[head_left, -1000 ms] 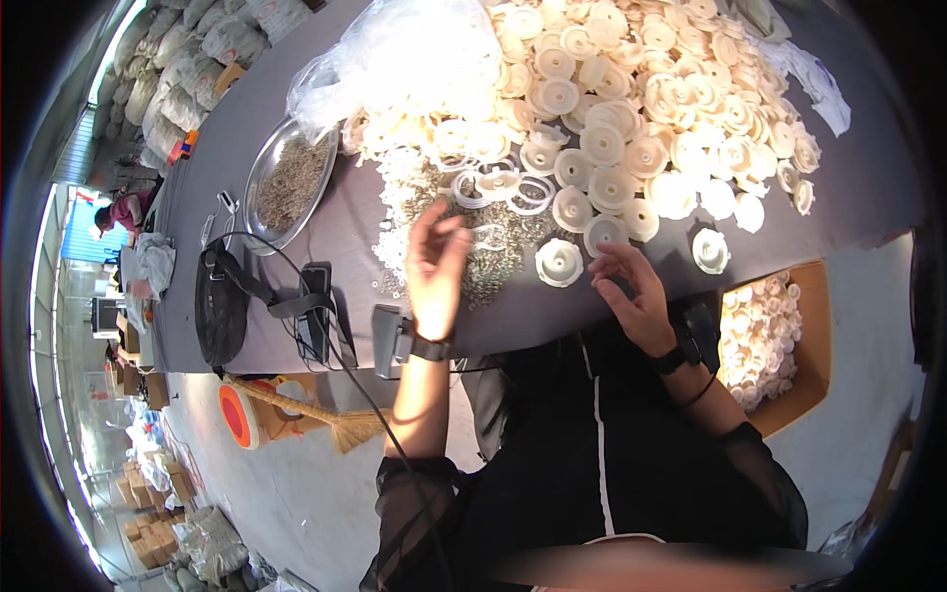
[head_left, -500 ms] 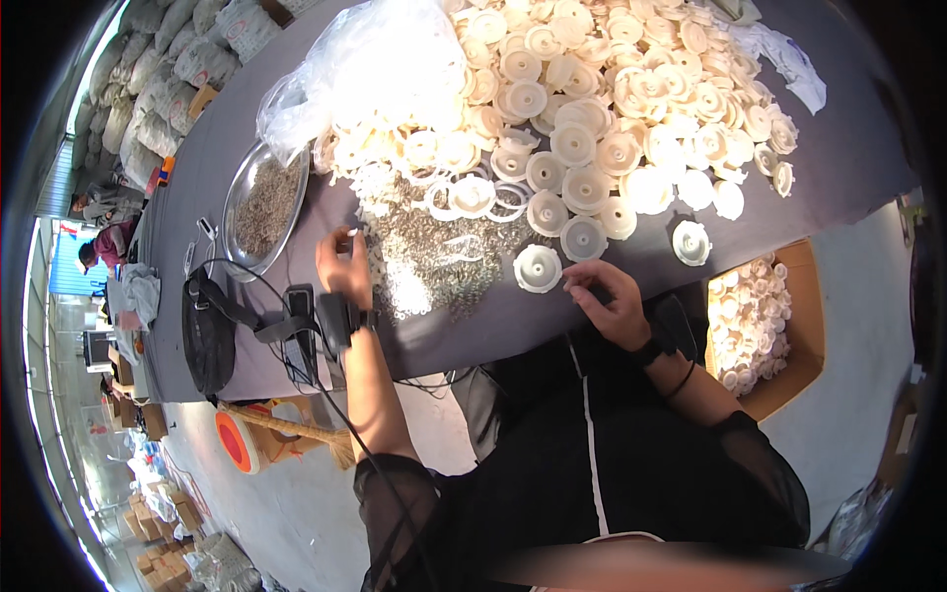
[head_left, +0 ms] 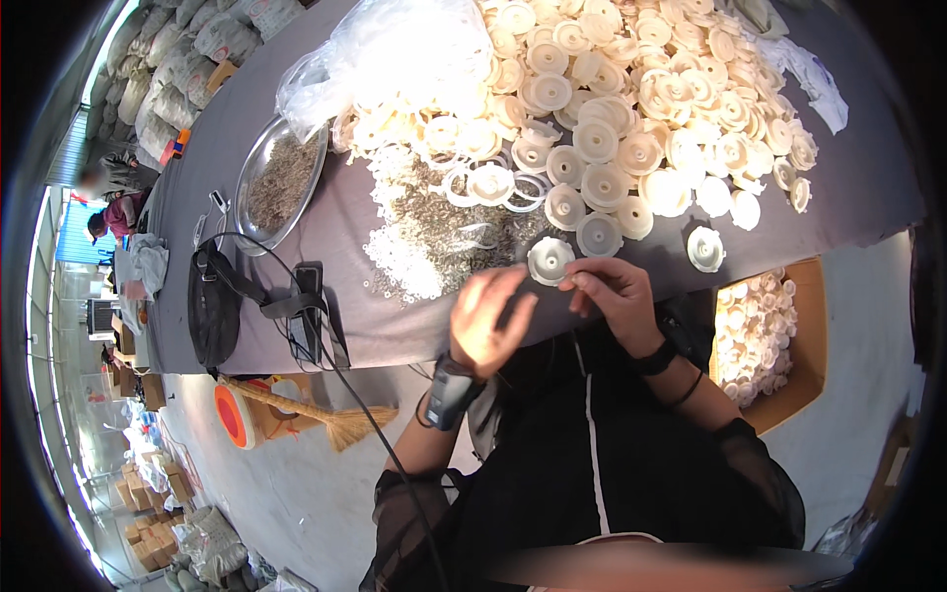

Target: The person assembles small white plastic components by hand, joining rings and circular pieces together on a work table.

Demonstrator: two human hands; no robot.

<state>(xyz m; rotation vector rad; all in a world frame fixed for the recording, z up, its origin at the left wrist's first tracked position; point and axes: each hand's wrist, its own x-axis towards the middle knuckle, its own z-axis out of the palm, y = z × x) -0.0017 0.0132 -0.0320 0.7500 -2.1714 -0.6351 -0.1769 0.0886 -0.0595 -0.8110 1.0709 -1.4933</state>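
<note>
A round white plastic disc (head_left: 549,261) with a raised centre lies near the table's front edge. My right hand (head_left: 617,298) is at its right side, thumb and fingers pinched together at the rim. Just left of the disc is my left hand (head_left: 487,321), slightly blurred, its fingers and thumb apart with nothing visible between them. Beyond my left hand spreads a heap of small shiny rings (head_left: 434,232). Flat white rings (head_left: 530,193) and more discs lie at its far right.
A large pile of cream discs (head_left: 681,89) fills the far side beside a clear plastic bag (head_left: 395,49). A metal tray (head_left: 249,237) of small parts, a black bag (head_left: 212,316) and cables sit left. On the floor right stands a cardboard box (head_left: 801,370) of discs.
My left hand has moved right, from the left side of the small-ring heap to beside the disc, and its fingers have spread. My right hand stays at the disc's right edge.
</note>
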